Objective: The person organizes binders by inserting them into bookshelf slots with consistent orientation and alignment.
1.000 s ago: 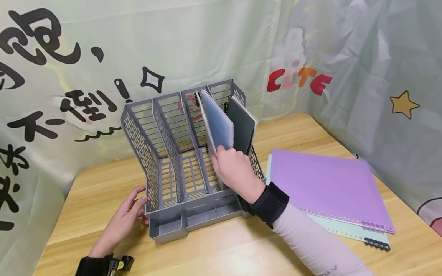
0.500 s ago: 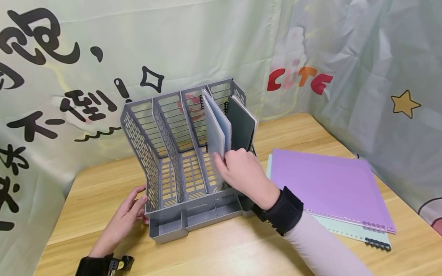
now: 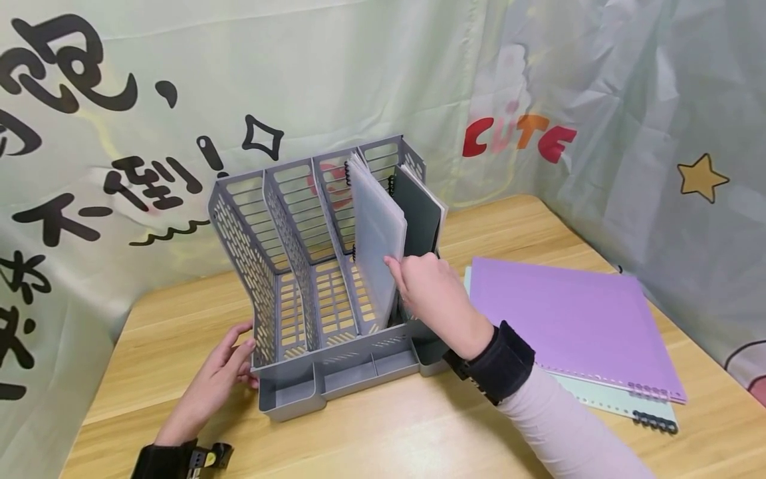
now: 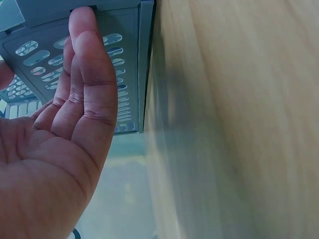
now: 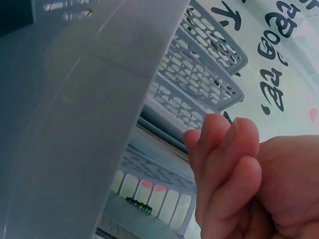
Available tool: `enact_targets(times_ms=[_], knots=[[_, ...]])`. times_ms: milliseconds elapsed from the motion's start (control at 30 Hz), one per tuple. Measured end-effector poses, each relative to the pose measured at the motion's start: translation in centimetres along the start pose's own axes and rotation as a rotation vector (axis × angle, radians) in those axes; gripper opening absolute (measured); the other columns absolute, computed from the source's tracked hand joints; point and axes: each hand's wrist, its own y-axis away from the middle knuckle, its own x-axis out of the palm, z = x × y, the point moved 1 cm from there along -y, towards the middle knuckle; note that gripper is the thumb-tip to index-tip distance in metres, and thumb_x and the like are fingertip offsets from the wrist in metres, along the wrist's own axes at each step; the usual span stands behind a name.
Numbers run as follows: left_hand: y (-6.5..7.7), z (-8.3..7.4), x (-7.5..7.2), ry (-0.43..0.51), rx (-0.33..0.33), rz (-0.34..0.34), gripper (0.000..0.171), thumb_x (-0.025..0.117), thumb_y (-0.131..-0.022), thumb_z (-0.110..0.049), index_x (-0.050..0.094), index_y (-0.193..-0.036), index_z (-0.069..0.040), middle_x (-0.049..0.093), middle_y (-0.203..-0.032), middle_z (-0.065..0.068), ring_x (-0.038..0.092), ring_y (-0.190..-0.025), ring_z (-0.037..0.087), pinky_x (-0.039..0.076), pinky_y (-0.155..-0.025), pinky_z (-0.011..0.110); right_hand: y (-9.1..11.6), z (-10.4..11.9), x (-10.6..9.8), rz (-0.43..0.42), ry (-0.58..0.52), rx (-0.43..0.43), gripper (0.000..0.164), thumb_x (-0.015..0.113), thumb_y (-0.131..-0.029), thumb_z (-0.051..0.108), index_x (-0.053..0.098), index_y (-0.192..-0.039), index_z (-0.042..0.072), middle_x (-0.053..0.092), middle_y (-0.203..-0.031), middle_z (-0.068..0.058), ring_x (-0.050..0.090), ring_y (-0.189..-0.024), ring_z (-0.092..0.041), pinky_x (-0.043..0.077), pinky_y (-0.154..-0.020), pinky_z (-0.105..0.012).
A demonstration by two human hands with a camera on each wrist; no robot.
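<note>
A grey desktop file organizer (image 3: 287, 367) with upright compartments and a small tray front stands on the table. Toward its right side, a spiral notebook (image 3: 378, 233) with a translucent cover stands upright. My right hand (image 3: 439, 299) pinches its near edge, thumb on the left face and the other fingers curled beyond it. In the right wrist view those fingers (image 5: 219, 184) are bent together. Beside it stands a dark-covered spiral notebook (image 3: 417, 216). My left hand (image 3: 218, 376) rests against the organizer's left side, its fingers (image 4: 97, 84) stretched along the perforated panel.
On the wooden table (image 3: 173, 319), right of the organizer, a purple spiral notebook (image 3: 568, 319) lies flat over a mint-green one (image 3: 592, 394). A printed cloth backdrop (image 3: 359, 73) hangs behind and along the sides.
The translucent notebook's splayed cover and sheets have come together. My right hand has shifted slightly right from its place on the notebook's near edge. The left hand stays put.
</note>
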Motion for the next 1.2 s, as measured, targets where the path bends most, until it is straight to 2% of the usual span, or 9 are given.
enact_targets(times_ms=[200,400,500,767,1000,1133,1200], knots=[[0.0,-0.1,0.1,-0.003,0.011,0.007,0.049,0.035,-0.106,-0.033,0.027,-0.148,-0.009,0.060,-0.107,0.028,0.065,-0.070,0.031,0.054,-0.060,0.044,-0.5,-1.0,-0.1,0.064,-0.083,0.093,0.058,0.043,-0.101,0.044,0.054,-0.050,0.021,0.042,-0.038,0.012,0.044,-0.035,-0.004,0.037,-0.040,-0.025],[0.0,-0.1,0.1,0.004,0.004,0.001,0.049,0.037,-0.105,-0.035,0.028,-0.147,-0.011,0.060,-0.108,0.027,0.066,-0.070,0.031,0.054,-0.060,0.044,-1.0,-2.5,0.1,0.164,-0.327,0.168,0.067,0.037,-0.096,0.062,0.059,-0.048,0.021,0.048,-0.038,0.011,0.051,-0.033,-0.006,0.045,-0.048,-0.024],[-0.1,0.0,0.1,0.009,0.017,0.006,0.048,0.036,-0.106,-0.034,0.028,-0.146,-0.010,0.059,-0.106,0.027,0.065,-0.069,0.031,0.054,-0.060,0.045,-1.2,-2.9,0.2,0.183,-0.392,0.191,0.069,0.037,-0.093,0.066,0.060,-0.048,0.019,0.051,-0.040,0.010,0.053,-0.034,-0.008,0.046,-0.046,-0.025],[0.0,0.1,0.2,0.012,0.013,-0.008,0.050,0.038,-0.106,-0.033,0.027,-0.148,-0.010,0.057,-0.108,0.029,0.066,-0.073,0.030,0.054,-0.060,0.045,-1.6,-2.9,0.7,0.185,-0.414,0.171,0.066,0.038,-0.097,0.059,0.061,-0.051,0.018,0.052,-0.041,0.010,0.053,-0.033,-0.007,0.048,-0.052,-0.022],[0.1,0.0,0.2,-0.007,0.019,-0.023,0.049,0.038,-0.106,-0.033,0.028,-0.147,-0.010,0.058,-0.104,0.028,0.065,-0.069,0.028,0.054,-0.061,0.045,-1.9,-2.9,1.1,0.185,-0.411,0.170,0.065,0.039,-0.097,0.058,0.061,-0.052,0.018,0.052,-0.041,0.010,0.051,-0.033,-0.005,0.048,-0.049,-0.023],[0.1,0.0,0.2,-0.014,0.018,-0.031,0.050,0.038,-0.105,-0.033,0.028,-0.148,-0.010,0.059,-0.102,0.027,0.065,-0.069,0.028,0.054,-0.061,0.045,-1.8,-2.9,1.0,0.230,-0.388,0.165,0.063,0.038,-0.097,0.060,0.062,-0.054,0.019,0.053,-0.042,0.007,0.053,-0.037,-0.007,0.046,-0.054,-0.026],[0.2,-0.1,0.1,-0.024,0.024,-0.041,0.050,0.040,-0.105,-0.032,0.028,-0.148,-0.010,0.058,-0.095,0.026,0.063,-0.067,0.028,0.054,-0.060,0.044,-1.6,-3.0,0.9,0.262,-0.382,0.165,0.063,0.039,-0.096,0.061,0.062,-0.056,0.017,0.054,-0.043,0.005,0.053,-0.039,-0.009,0.045,-0.054,-0.028]])
